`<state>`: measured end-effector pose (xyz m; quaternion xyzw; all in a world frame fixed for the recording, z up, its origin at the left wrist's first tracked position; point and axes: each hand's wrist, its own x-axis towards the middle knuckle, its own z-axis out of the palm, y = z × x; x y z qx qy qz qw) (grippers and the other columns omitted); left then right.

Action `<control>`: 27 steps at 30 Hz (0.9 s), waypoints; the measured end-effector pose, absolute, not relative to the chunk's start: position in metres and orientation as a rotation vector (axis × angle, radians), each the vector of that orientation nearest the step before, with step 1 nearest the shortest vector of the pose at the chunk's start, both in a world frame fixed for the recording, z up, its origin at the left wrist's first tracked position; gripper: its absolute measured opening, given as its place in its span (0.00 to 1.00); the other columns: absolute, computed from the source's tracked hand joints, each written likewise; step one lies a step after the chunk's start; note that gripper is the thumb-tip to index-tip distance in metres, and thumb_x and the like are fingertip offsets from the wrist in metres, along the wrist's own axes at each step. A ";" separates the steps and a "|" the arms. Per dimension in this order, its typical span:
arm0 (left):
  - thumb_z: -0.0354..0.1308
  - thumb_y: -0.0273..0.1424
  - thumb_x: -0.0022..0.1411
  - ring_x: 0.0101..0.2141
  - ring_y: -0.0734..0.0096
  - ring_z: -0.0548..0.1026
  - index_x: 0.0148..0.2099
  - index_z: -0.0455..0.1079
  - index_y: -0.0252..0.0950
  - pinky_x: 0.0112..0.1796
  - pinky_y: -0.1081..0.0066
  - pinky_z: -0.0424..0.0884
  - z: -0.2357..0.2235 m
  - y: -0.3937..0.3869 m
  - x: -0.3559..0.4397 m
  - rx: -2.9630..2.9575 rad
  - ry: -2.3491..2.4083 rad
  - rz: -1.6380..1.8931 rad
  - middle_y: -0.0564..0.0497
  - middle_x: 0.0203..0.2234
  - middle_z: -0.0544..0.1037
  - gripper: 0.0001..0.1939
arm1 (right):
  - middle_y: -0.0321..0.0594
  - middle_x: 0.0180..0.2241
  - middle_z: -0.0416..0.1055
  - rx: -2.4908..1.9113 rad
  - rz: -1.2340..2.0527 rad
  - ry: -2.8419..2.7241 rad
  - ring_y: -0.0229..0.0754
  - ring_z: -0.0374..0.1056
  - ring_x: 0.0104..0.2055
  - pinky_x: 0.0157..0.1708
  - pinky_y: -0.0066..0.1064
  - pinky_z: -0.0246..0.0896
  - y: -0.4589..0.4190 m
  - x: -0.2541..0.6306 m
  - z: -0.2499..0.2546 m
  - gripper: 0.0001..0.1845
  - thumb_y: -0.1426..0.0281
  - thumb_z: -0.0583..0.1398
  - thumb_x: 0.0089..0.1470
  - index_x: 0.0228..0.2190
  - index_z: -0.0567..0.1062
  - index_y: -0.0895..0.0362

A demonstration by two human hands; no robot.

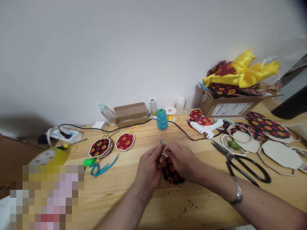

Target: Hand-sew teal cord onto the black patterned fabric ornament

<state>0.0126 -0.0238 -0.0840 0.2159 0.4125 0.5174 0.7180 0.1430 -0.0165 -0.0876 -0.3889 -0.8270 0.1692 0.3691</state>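
My left hand (151, 163) is closed, thumb against fingers, with a short end of teal thread (161, 141) standing up from its pinch. Close beside it my right hand (183, 161) pinches at the same spot, its fingertips nearly touching the left thumb; what it grips is too small to make out. Under the hands lies a black fabric piece (173, 172) with red and orange motifs and a pale scalloped edge, partly covered by my right hand. Beyond the hands a cone of teal thread (162, 119) stands upright.
Finished-looking ornaments (125, 141) with teal tassels lie left. Large black scissors (236, 157) and a white glue gun (206, 128) lie right, its black cord crossing the table. A cardboard box (230, 107) of fabric stands behind. Dark scraps (190, 203) lie in front.
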 end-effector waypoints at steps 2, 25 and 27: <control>0.62 0.30 0.51 0.18 0.85 0.57 0.31 0.72 0.29 0.18 0.80 0.52 -0.083 -0.024 0.013 0.472 0.908 1.148 0.56 0.18 0.65 0.08 | 0.40 0.29 0.68 -0.989 0.428 -2.149 0.39 0.64 0.31 0.32 0.29 0.59 -0.016 0.144 -0.089 0.09 0.77 0.48 0.57 0.31 0.66 0.59; 0.62 0.30 0.50 0.18 0.87 0.57 0.34 0.73 0.28 0.16 0.82 0.51 -0.082 -0.022 0.012 0.457 0.876 1.167 0.55 0.21 0.66 0.09 | 0.42 0.34 0.70 -1.014 0.472 -2.154 0.38 0.66 0.35 0.36 0.30 0.61 -0.015 0.145 -0.093 0.08 0.76 0.49 0.57 0.33 0.67 0.59; 0.62 0.30 0.50 0.18 0.87 0.58 0.34 0.73 0.28 0.16 0.82 0.51 -0.082 -0.023 0.012 0.455 0.876 1.170 0.55 0.21 0.66 0.09 | 0.43 0.33 0.71 -1.014 0.467 -2.139 0.39 0.66 0.34 0.35 0.30 0.61 -0.015 0.145 -0.093 0.08 0.76 0.48 0.57 0.33 0.67 0.59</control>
